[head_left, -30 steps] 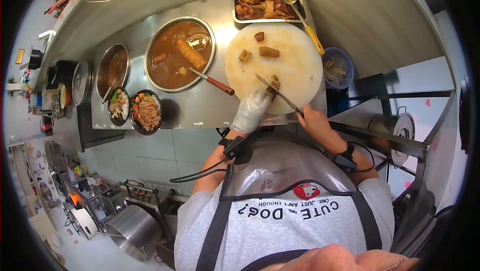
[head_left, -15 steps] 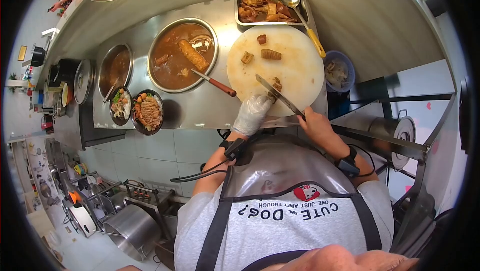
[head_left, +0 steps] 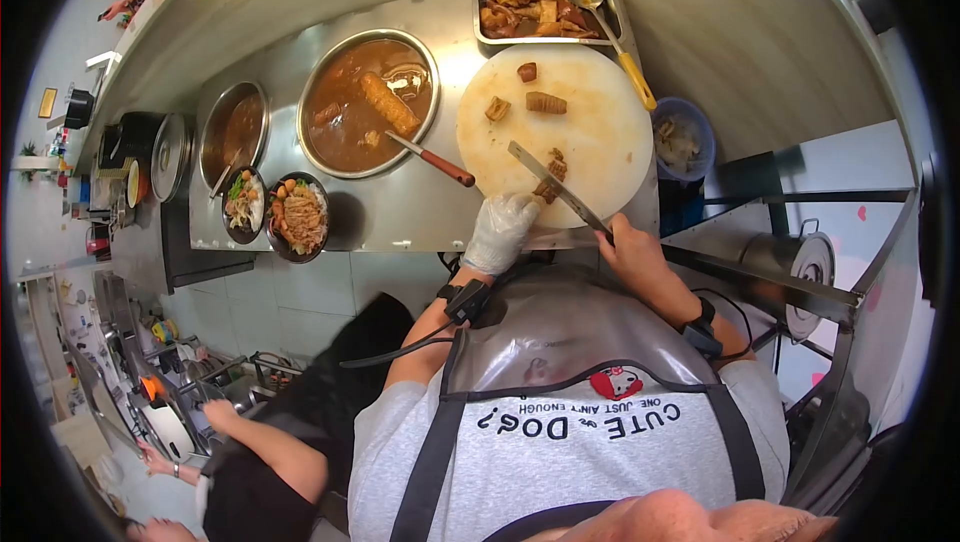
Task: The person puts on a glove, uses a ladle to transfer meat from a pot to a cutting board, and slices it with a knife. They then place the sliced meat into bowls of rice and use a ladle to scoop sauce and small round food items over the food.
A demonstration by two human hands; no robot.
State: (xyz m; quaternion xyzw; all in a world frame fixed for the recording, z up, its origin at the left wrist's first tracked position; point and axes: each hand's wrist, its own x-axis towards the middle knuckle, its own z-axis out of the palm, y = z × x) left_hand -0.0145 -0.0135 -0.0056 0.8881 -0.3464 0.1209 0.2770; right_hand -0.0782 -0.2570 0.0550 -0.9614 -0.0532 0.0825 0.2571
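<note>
My right hand [head_left: 637,250] grips a knife [head_left: 572,200] by its handle, the blade slanting over the round white cutting board [head_left: 610,142]. Partly beneath the blade are brown sliced food pieces [head_left: 553,174]. My left hand [head_left: 503,230], in a clear plastic glove, is at the board's near edge with fingers curled together against the near end of those slices; what lies under the fingertips is partly hidden. Farther up the board sit a scored brown block [head_left: 546,103] and two smaller brown chunks [head_left: 497,109].
A metal tray of braised pieces [head_left: 530,14] stands behind the board, with a yellow-handled ladle [head_left: 622,54] across it. To the left are a pot of brown broth [head_left: 335,142], a red-handled utensil [head_left: 440,164] and two filled bowls [head_left: 298,218]. A co-worker [head_left: 265,472] is at lower left.
The knife has shifted slightly and more slices show beside its blade. My left hand stays close to the food. A co-worker in black has come into view at lower left.
</note>
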